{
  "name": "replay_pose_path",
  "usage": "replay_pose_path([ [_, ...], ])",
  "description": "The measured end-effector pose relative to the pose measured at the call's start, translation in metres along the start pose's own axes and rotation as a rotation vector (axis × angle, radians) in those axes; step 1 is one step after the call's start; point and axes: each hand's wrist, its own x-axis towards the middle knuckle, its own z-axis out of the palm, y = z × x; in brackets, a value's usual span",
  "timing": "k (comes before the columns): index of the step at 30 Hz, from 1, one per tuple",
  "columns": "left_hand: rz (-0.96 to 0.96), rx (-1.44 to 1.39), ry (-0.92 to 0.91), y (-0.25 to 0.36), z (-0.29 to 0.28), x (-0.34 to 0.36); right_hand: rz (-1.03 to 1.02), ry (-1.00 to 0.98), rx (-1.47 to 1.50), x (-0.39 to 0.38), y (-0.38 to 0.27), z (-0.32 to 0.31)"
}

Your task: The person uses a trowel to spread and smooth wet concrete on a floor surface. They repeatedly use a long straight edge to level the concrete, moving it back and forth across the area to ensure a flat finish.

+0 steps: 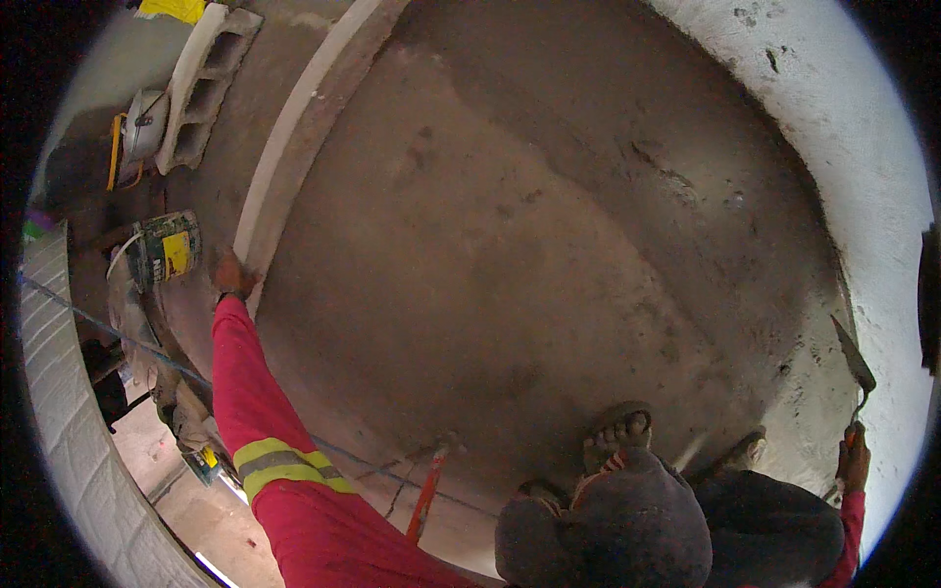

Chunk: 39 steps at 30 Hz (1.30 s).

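Note:
My left hand (233, 274), in a red sleeve with a reflective band, is at the near end of a long pale ledge or board (284, 137). Its fingers seem to curl over the edge, though the dim light blurs them. At the far right my right hand (854, 459) is closed around the orange handle of a trowel (856, 361). The pointed blade is at the foot of the pale wall (833, 108), beside the wet, smoothed mortar (818, 377). Brown-grey mortar or concrete flooring (470, 245) spreads between my hands.
A dark bucket (167, 248) with a yellow label stands left of my left hand. Beyond it are a hollow concrete block (206, 98) and a hard hat-like grey object (145, 124). A blue rope (127, 338) crosses by an orange-red handle (424, 500). My sandalled foot (619, 431) is on the floor.

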Motion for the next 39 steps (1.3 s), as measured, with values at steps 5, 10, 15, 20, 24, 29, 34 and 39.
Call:
replay_pose_path([
  [5, 0.034, -0.075, 0.030, -0.005, -0.005, -0.016, 0.177, -0.123, 0.040, 0.004, -0.009, -0.006],
  [10, 0.020, -0.136, 0.040, -0.017, 0.011, -0.024, 0.117, -0.048, 0.068, -0.002, -0.007, -0.001],
  [15, 0.086, -0.195, 0.041, 0.009, 0.005, -0.046, 0.142, -0.022, 0.090, -0.008, -0.023, -0.014],
  [20, -0.004, -0.146, 0.009, 0.004, 0.012, -0.049, -0.375, 0.120, -0.001, 0.079, -0.084, -0.048],
  [24, -0.036, -0.134, -0.014, 0.000, 0.010, -0.049, -0.695, 0.222, 0.027, 0.200, -0.241, -0.102],
  [29, 0.000, -0.194, -0.024, 0.006, 0.025, -0.046, -0.913, 0.389, 0.172, 0.309, -0.434, -0.123],
  [34, 0.110, -0.332, 0.075, 0.004, 0.044, -0.046, -1.152, 0.604, 0.324, 0.367, -0.603, -0.126],
  [39, 0.221, -0.455, 0.271, 0.013, 0.056, -0.049, -0.898, 0.152, 0.401, 0.337, -0.694, -0.199],
])
